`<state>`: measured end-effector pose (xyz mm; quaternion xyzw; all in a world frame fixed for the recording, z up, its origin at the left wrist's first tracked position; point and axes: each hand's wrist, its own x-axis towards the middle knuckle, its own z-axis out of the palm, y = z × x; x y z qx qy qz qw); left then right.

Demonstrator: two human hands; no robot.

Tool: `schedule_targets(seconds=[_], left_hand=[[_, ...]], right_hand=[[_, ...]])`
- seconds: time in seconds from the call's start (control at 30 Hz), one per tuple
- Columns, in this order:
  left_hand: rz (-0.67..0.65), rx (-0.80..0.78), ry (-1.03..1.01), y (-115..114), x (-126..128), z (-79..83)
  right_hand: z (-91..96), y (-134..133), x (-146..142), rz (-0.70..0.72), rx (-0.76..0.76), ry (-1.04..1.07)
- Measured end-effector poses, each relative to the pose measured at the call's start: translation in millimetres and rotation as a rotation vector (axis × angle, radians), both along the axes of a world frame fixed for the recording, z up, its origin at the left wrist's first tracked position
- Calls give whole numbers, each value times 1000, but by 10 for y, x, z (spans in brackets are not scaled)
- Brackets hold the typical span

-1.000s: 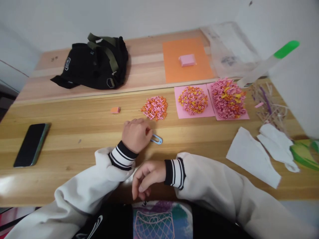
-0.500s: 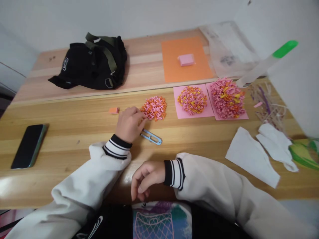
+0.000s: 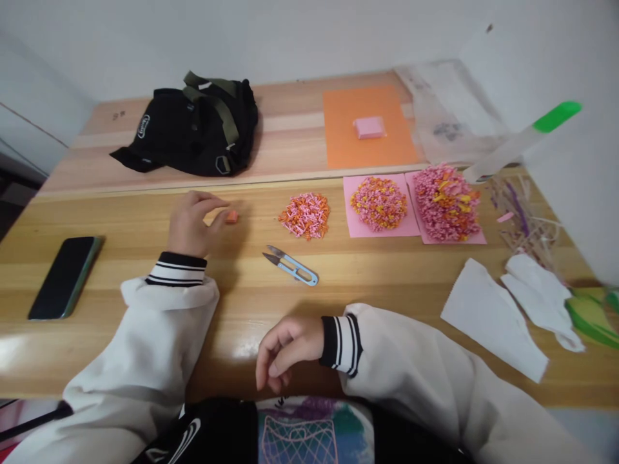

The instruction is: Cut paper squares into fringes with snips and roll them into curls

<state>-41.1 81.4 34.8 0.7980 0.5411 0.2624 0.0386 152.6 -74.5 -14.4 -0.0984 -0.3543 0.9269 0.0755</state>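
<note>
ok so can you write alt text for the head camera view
A person's left hand reaches toward a small orange block on a wooden table, while the right hand rests curled at the near edge. Between them lie thread snips; nearby are piles of pink and orange paper bits, a phone and a black bag.

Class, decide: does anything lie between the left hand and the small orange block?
Nothing visible does. The left hand has its fingertips right at the orange block; the snips and the paper pile lie farther right.
</note>
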Motion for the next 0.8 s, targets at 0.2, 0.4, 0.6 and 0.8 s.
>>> schedule_targets(seconds=[0.2, 0.4, 0.6, 0.8], left_hand=[[-14, -146, 36, 76, -384, -136], [-63, -235, 20, 246, -418, -153], [-121, -325, 16, 414, -437, -124], [-82, -382, -40, 426, -460, -140]], right_hand=[[-31, -15, 0, -29, -8, 14], [-7, -11, 21, -22, 7, -6], [-5, -4, 4, -10, 5, -17], [9, 9, -10, -4, 6, -29]])
